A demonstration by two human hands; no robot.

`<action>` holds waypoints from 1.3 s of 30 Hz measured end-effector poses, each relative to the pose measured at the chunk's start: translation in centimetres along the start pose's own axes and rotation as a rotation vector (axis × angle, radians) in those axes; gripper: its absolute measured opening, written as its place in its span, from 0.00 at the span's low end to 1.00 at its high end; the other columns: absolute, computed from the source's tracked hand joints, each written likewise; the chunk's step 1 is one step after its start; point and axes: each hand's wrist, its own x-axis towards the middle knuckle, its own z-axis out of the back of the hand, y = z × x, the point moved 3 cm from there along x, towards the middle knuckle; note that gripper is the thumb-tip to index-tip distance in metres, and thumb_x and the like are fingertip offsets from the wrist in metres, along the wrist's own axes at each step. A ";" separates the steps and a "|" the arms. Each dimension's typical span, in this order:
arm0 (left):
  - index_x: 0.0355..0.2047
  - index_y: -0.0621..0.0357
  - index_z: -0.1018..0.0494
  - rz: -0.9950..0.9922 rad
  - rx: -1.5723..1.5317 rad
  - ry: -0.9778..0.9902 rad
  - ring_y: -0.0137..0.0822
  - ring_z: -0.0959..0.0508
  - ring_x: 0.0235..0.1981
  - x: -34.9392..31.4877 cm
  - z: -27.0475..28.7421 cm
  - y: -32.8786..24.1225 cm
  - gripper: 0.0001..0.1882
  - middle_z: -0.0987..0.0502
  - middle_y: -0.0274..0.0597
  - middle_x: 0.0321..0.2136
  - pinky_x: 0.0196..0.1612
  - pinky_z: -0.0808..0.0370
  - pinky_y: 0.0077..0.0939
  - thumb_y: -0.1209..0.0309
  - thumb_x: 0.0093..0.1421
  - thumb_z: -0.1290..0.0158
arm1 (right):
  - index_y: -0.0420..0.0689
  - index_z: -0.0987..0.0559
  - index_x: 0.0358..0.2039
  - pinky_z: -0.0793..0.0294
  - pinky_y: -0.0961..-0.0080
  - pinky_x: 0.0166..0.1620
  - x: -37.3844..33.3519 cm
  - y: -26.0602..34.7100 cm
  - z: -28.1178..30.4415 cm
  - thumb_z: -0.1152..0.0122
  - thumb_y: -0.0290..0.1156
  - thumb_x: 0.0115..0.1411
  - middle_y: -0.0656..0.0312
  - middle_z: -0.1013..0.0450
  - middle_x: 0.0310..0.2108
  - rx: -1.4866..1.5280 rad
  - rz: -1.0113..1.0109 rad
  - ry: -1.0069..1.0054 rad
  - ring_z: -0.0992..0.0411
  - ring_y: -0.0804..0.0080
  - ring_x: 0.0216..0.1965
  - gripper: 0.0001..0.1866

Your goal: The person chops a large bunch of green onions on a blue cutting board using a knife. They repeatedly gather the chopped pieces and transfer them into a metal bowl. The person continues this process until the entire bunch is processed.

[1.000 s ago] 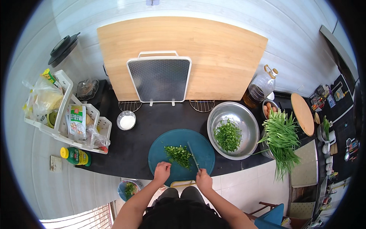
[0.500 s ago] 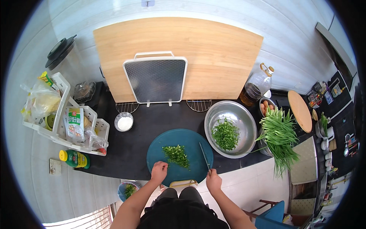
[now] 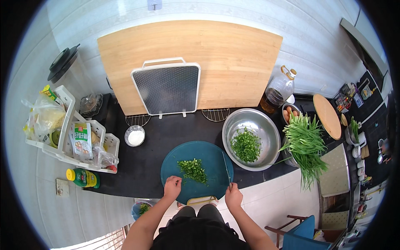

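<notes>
My right hand (image 3: 234, 196) is wrapped round the handle of a kitchen knife (image 3: 226, 167). Its narrow blade points away from me over the right side of a round teal cutting board (image 3: 200, 150). Chopped green chives (image 3: 192, 170) lie in a heap at the middle of the board, with a few bits strewn nearer me. At the board's left near edge is my left hand (image 3: 172, 187), fingers curled together beside the heap; anything within them is hidden. Right of the board, a steel bowl (image 3: 270, 141) contains more chopped chives (image 3: 246, 146).
A bunch of long chives (image 3: 304, 143) overhangs the counter at right, near eggs (image 3: 289, 112) and an oil jug (image 3: 278, 91). Behind the board stands a small glass bowl of white powder (image 3: 135, 136). White baskets (image 3: 68, 154) and a yellow-capped bottle (image 3: 83, 178) are at left.
The knife blade has turned slightly, its tip shifting a little to the right and away from me. My left hand has barely moved, and the heap looks the same.
</notes>
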 end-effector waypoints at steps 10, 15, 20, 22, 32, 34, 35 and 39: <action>0.26 0.61 0.24 -0.060 0.032 -0.125 0.41 0.25 0.32 1.5 0.2 -0.9 0.03 0.25 0.43 0.30 0.34 0.27 0.31 0.74 0.52 0.44 | 0.45 0.27 0.37 0.28 0.54 0.34 -1.7 5.2 -3.0 0.45 0.41 0.58 0.47 0.25 0.26 0.123 0.087 0.199 0.26 0.46 0.31 0.13; 0.37 0.61 0.26 -0.065 0.140 -0.109 0.47 0.31 0.47 3.4 1.9 -2.2 0.12 0.28 0.48 0.43 0.50 0.34 0.37 0.68 0.55 0.45 | 0.41 0.30 0.25 0.35 0.78 0.18 -0.3 0.6 -2.7 0.45 0.41 0.61 0.66 0.34 0.14 0.607 -0.221 0.333 0.37 0.80 0.14 0.16; 0.60 0.60 0.43 -0.021 0.238 0.055 0.51 0.50 0.65 6.0 0.6 -1.9 0.32 0.45 0.54 0.62 0.64 0.52 0.41 0.55 0.61 0.54 | 0.42 0.31 0.26 0.36 0.80 0.16 -0.7 -3.0 -3.8 0.48 0.45 0.63 0.64 0.34 0.15 0.898 -0.434 0.500 0.38 0.79 0.12 0.18; 0.63 0.67 0.54 0.026 0.261 0.165 0.52 0.57 0.66 6.8 -0.4 -1.5 0.39 0.53 0.56 0.64 0.66 0.57 0.42 0.52 0.62 0.56 | 0.42 0.31 0.26 0.36 0.80 0.16 -1.1 -3.4 -4.9 0.49 0.46 0.63 0.63 0.34 0.15 0.927 -0.454 0.527 0.38 0.79 0.12 0.19; 0.62 0.72 0.57 -0.052 0.132 0.095 0.52 0.54 0.66 5.3 -5.4 -4.0 0.44 0.52 0.58 0.64 0.66 0.57 0.43 0.51 0.59 0.52 | 0.43 0.33 0.23 0.37 0.80 0.16 -0.4 1.4 -7.0 0.48 0.45 0.63 0.64 0.34 0.15 0.928 -0.498 0.569 0.40 0.80 0.12 0.19; 0.62 0.71 0.55 -0.041 0.088 0.053 0.53 0.52 0.65 5.2 -6.1 -4.3 0.40 0.50 0.56 0.63 0.66 0.56 0.44 0.55 0.60 0.53 | 0.43 0.33 0.22 0.37 0.80 0.16 0.0 1.8 -7.9 0.47 0.44 0.63 0.64 0.35 0.15 0.898 -0.455 0.569 0.40 0.80 0.12 0.19; 0.62 0.70 0.54 -0.033 0.061 0.051 0.53 0.51 0.65 5.3 -6.5 -4.1 0.39 0.50 0.56 0.63 0.66 0.56 0.44 0.56 0.60 0.54 | 0.43 0.33 0.22 0.37 0.79 0.16 0.2 1.9 -8.3 0.47 0.44 0.62 0.64 0.35 0.15 0.897 -0.447 0.576 0.40 0.80 0.12 0.19; 0.61 0.69 0.52 -0.029 -0.027 0.011 0.53 0.50 0.65 5.4 -7.4 -4.1 0.33 0.49 0.55 0.63 0.65 0.55 0.44 0.62 0.62 0.58 | 0.43 0.34 0.23 0.37 0.79 0.16 0.6 2.7 -8.9 0.46 0.44 0.62 0.65 0.35 0.15 0.928 -0.457 0.644 0.40 0.79 0.12 0.19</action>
